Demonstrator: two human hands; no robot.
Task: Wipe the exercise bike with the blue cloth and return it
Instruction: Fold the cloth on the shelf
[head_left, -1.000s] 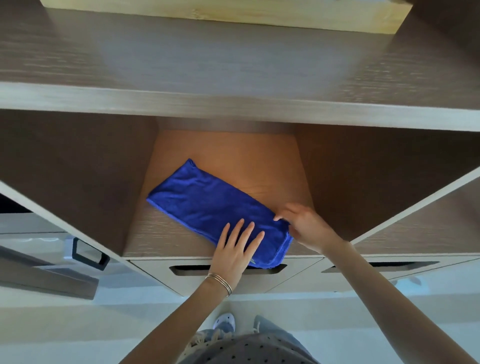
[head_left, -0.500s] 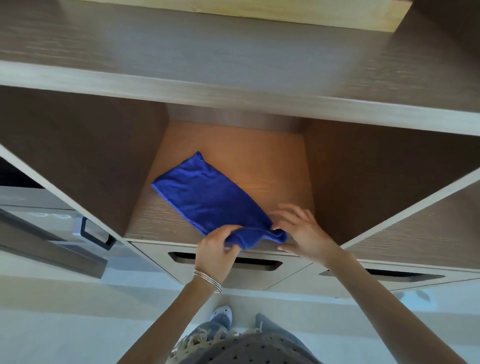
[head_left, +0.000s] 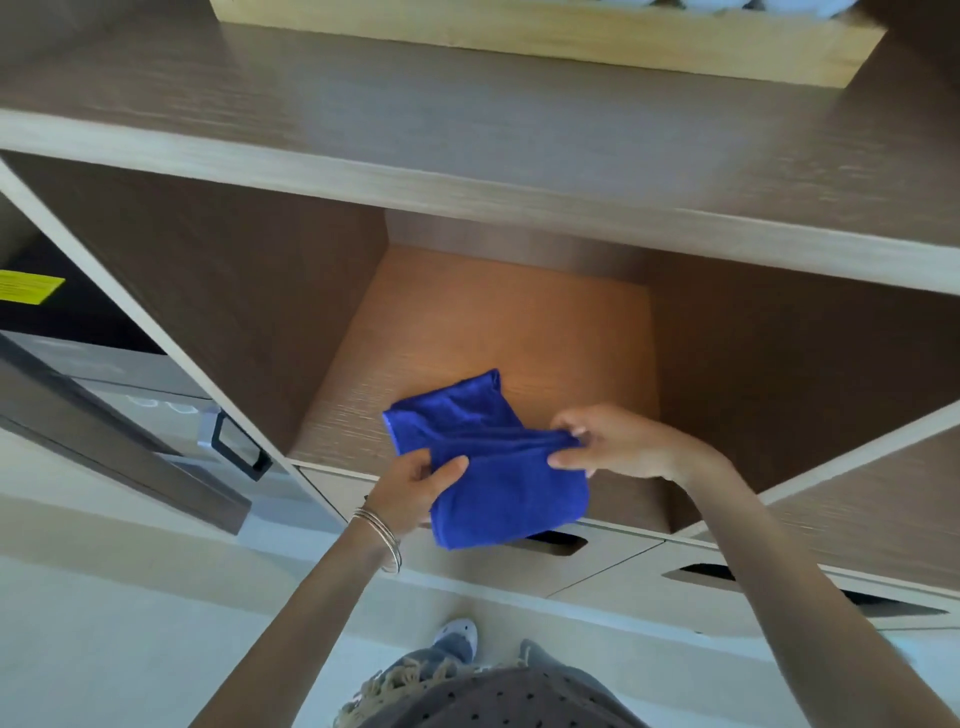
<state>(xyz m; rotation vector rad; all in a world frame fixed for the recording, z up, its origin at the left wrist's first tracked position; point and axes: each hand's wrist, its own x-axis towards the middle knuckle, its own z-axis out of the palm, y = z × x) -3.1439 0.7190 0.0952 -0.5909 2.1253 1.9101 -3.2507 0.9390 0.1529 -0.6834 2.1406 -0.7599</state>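
The blue cloth (head_left: 498, 473) is half lifted at the front edge of an open wooden shelf compartment (head_left: 483, 322). Its far part still rests on the shelf floor, while its near part hangs over the front edge. My left hand (head_left: 415, 486), with thin bangles on the wrist, pinches the cloth's left side. My right hand (head_left: 608, 441) grips a bunched fold on the cloth's right side. The exercise bike is not in view.
A wide shelf board (head_left: 467, 130) runs above the compartment. Drawer fronts with slot handles (head_left: 550, 540) sit just below it. A dark appliance with a black handle (head_left: 239, 441) stands at the left. My shoe (head_left: 457, 634) shows on the pale floor.
The cloth lay flat on the shelf under my left palm. Both hands have since gripped its near end and drawn it toward me, folding it over the shelf edge.
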